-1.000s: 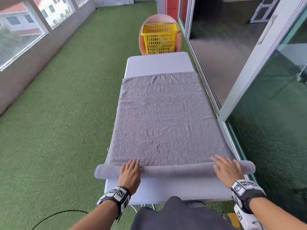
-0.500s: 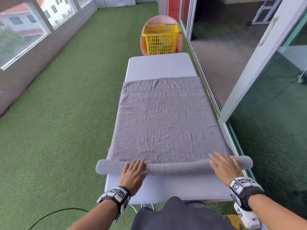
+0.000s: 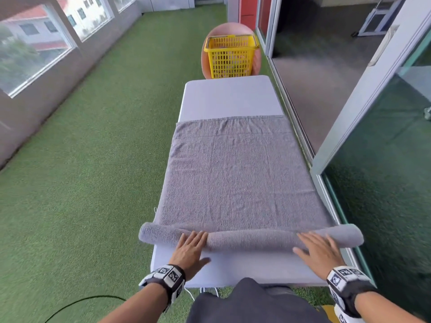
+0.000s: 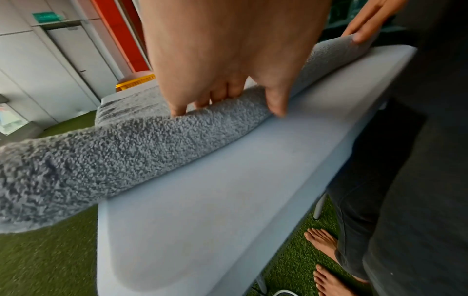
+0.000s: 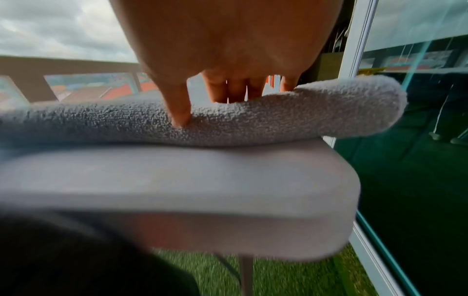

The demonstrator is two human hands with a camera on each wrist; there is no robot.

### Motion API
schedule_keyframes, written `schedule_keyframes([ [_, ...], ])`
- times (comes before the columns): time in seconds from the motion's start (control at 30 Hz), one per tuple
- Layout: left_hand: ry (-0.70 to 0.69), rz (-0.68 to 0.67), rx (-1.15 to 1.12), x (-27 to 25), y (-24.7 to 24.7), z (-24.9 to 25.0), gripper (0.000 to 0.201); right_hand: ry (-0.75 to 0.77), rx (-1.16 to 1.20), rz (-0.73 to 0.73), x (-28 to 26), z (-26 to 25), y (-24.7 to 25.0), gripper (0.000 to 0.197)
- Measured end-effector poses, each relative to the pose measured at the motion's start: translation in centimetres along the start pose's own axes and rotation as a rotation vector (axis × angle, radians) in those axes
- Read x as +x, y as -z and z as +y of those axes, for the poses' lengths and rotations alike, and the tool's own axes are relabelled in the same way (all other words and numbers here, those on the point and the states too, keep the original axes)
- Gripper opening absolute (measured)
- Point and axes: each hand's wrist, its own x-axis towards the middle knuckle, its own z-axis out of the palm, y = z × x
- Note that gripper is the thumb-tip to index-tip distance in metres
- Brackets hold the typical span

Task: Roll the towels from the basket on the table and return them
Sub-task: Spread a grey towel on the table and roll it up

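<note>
A grey towel [image 3: 235, 173] lies flat along the white table [image 3: 228, 99], its near end rolled into a thick tube [image 3: 251, 237] that overhangs both table sides. My left hand [image 3: 190, 247] presses on the roll's left part with straight fingers [image 4: 177, 111]; the roll [image 4: 126, 140] fills the left wrist view. My right hand [image 3: 318, 249] presses flat on the roll's right part, and the right wrist view shows its fingers [image 5: 181, 118] on the roll [image 5: 278, 118]. A yellow basket [image 3: 231, 55] stands beyond the table's far end.
Green artificial turf [image 3: 93, 159] covers the floor on the left. A glass sliding door and its frame [image 3: 363, 108] run close along the table's right side. A black cable [image 3: 81, 301] lies on the turf near my left arm. My bare feet [image 4: 321, 246] stand by the table.
Both hands have pushed the roll away from me along the table. The roll has grown thicker and more bare table shows in front of it.
</note>
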Motion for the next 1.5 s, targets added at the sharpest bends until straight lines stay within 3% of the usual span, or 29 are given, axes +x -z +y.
schedule_keyframes([
  [0.17,-0.045,0.104,0.1,-0.3,0.9,1.0,0.027,0.011,-0.096,-0.087,-0.8,-0.5,0.1,0.035],
  [0.3,0.008,0.248,-0.047,0.7,1.5,1.2,0.06,-0.025,-0.042,0.027,0.8,-0.3,1.6,0.049],
  [0.33,0.028,0.231,-0.069,0.7,1.4,1.0,0.062,-0.022,-0.013,0.058,0.9,-0.2,1.6,0.05],
  [0.47,-0.061,0.109,0.042,-0.1,-0.4,0.4,0.055,0.023,0.0,-0.05,-0.6,0.1,0.7,0.055],
  [0.57,-0.064,0.063,-0.002,-0.6,0.3,0.9,0.022,0.026,-0.065,-0.095,-0.9,0.0,0.9,0.038],
  [0.67,-0.023,0.139,0.029,0.8,1.2,1.1,0.04,0.006,-0.046,-0.123,1.0,0.1,2.2,0.038],
  [0.77,0.041,0.196,-0.003,1.3,1.3,0.5,0.065,-0.036,0.016,0.046,2.1,0.6,2.5,0.045],
  [0.87,-0.036,0.22,0.007,0.1,-0.1,-1.2,0.045,-0.026,0.033,-0.007,1.0,1.1,0.9,0.062],
  [0.93,-0.046,0.24,-0.065,-0.9,-0.9,-2.4,0.048,0.018,-0.028,-0.03,-0.1,0.9,-0.5,0.068],
  [1.0,0.011,0.259,-0.089,-2.1,-0.9,-3.7,0.051,0.064,-0.009,0.012,-0.1,-0.3,-1.1,0.063],
  [1.17,0.107,0.29,-0.065,-5.0,-1.3,-5.1,0.036,0.182,0.064,0.03,0.4,-3.6,-0.7,0.05],
  [1.3,0.07,0.234,-0.062,-5.1,-2.2,-2.4,0.025,0.114,0.015,-0.008,-0.9,-1.0,-0.2,0.05],
  [1.43,-0.035,0.054,-0.074,-3.3,-0.8,-0.1,0.053,0.043,-0.076,-0.096,-1.5,1.4,1.2,0.039],
  [1.5,-0.023,0.108,-0.08,-2.0,-0.4,-0.4,0.051,0.011,-0.11,-0.11,-1.0,1.7,1.9,0.039],
])
